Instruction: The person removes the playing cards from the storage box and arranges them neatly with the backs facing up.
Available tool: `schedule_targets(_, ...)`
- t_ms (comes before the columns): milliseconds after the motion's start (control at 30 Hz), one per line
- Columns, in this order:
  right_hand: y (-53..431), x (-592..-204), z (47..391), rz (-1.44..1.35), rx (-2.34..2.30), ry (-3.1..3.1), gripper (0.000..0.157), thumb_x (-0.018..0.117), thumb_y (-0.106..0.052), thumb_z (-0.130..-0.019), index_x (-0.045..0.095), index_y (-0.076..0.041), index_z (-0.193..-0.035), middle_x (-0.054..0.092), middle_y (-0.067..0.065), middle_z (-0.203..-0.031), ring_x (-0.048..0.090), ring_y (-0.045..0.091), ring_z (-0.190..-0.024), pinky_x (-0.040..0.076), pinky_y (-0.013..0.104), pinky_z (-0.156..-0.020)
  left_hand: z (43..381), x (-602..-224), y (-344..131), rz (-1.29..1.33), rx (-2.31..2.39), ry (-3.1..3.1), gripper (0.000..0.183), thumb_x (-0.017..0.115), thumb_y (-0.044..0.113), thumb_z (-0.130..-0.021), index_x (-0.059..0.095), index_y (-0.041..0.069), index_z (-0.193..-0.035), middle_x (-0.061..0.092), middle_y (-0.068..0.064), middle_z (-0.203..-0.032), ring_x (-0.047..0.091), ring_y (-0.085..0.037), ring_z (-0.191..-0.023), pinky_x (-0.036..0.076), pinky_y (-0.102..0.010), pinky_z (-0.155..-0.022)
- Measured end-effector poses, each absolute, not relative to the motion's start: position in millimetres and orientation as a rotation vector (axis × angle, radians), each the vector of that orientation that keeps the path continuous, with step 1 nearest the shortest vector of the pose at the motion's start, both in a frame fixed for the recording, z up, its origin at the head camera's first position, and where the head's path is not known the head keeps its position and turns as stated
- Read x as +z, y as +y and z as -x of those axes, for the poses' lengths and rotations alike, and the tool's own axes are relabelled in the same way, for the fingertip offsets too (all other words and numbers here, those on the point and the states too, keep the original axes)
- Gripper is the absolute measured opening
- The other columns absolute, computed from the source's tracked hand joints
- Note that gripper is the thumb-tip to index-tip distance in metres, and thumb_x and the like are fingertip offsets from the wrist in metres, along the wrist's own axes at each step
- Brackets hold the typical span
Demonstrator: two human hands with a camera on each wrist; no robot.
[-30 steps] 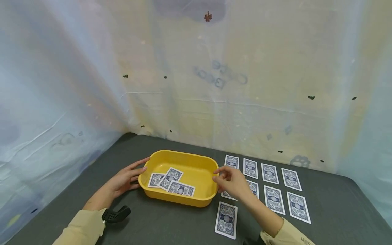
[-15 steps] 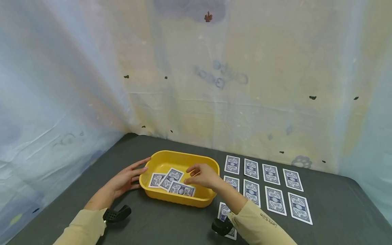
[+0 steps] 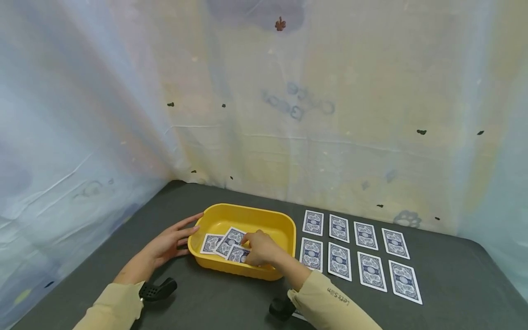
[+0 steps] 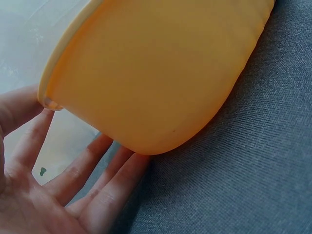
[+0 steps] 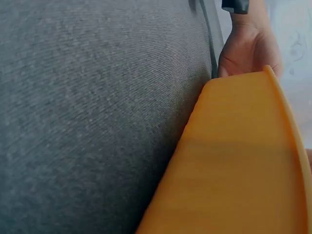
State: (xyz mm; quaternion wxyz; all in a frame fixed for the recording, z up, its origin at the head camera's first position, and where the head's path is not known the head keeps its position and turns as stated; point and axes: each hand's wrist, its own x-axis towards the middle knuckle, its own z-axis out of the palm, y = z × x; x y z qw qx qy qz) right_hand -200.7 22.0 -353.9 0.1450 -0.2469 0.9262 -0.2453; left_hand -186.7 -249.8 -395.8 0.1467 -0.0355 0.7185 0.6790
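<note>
A yellow plastic basin (image 3: 251,211) sits on the dark table. Inside it, toward the left, overlap several face-down playing cards with blue patterned backs. My left hand (image 3: 171,240) is at the basin's left end, fingertips touching its outer wall and rim, as the left wrist view also shows. My right hand (image 3: 261,250) reaches down into the basin, thumb and fingers on either side of the front playing card (image 3: 237,255), covering its right end. In the right wrist view that hand is hidden behind the basin wall (image 5: 234,146).
Right of the basin, face-down playing cards (image 3: 339,260) lie in two rows. Another card (image 3: 299,316) shows only a corner beneath the right sleeve (image 3: 330,302). A pale patterned curtain (image 3: 350,91) hangs along the table's back edge (image 3: 247,191).
My right hand has moved left from the basin's right rim, then down onto the front card inside. The cards right of the basin came into view. My left hand has stayed put.
</note>
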Motion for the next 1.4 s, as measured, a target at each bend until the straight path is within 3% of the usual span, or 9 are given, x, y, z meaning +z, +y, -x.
schedule_targets(233,18.0,-352.2,200.1,0.677,-0.641,2.687,0.036,0.071,0.003,-0.069,0.067,-0.009,-0.102,0.054,0.004,-0.087,0.045,0.02,-0.084,0.035,0.027,-0.064,186.4,-395.5,-250.3,0.104,1.961,2.066,0.066,0.054,0.04,-0.097,0.023,0.029,-0.154,0.011,-0.011,-0.161,0.039,-0.032,-0.133,0.046,-0.046,-0.098)
schedule_targets(433,16.5,-354.2,201.9,0.704,-0.705,2.667,0.02,0.075,-0.001,-0.07,0.064,-0.01,-0.085,0.052,0.002,-0.078,0.046,0.016,-0.068,0.035,0.023,-0.049,185.3,-395.7,-250.8,0.109,1.961,2.058,0.066,0.054,0.04,-0.097,0.023,0.028,-0.154,0.012,-0.012,-0.16,0.043,-0.029,-0.13,0.047,-0.046,-0.097)
schedule_targets(667,24.0,-352.8,206.5,0.714,-0.931,2.61,0.013,0.077,-0.004,-0.075,0.067,-0.007,-0.082,0.062,0.004,-0.079,0.051,0.015,-0.069,0.045,0.026,-0.061,188.8,-395.1,-248.2,0.107,1.954,2.06,0.068,0.056,0.041,-0.096,0.022,0.028,-0.154,0.01,-0.012,-0.161,0.034,-0.035,-0.137,0.044,-0.049,-0.099)
schedule_targets(800,28.6,-350.6,207.8,0.771,-0.956,2.577,0.01,0.073,-0.003,-0.079,0.069,-0.007,-0.088,0.062,0.003,-0.082,0.052,0.015,-0.072,0.047,0.027,-0.065,188.5,-395.0,-248.2,0.116,1.954,2.067,0.068,0.056,0.041,-0.096,0.022,0.029,-0.154,0.01,-0.012,-0.161,0.034,-0.036,-0.137,0.044,-0.049,-0.099)
schedule_targets(1067,36.6,-349.3,203.9,0.861,-1.031,2.455,0.024,0.067,0.003,-0.084,0.068,-0.007,-0.105,0.061,0.006,-0.083,0.053,0.015,-0.063,0.047,0.024,-0.054,184.8,-396.6,-250.5,0.124,1.952,2.076,0.067,0.055,0.041,-0.097,0.022,0.028,-0.154,0.011,-0.012,-0.161,0.035,-0.035,-0.136,0.045,-0.048,-0.099)
schedule_targets(1400,54.5,-349.3,203.7,0.907,-1.299,2.534,0.055,0.064,0.005,-0.084,0.051,-0.009,-0.136,0.061,0.008,-0.091,0.059,0.015,-0.078,0.05,0.026,-0.069,183.7,-393.0,-248.4,0.124,1.963,2.059,0.068,0.055,0.041,-0.097,0.022,0.027,-0.154,0.009,-0.013,-0.161,0.033,-0.036,-0.137,0.044,-0.048,-0.1)
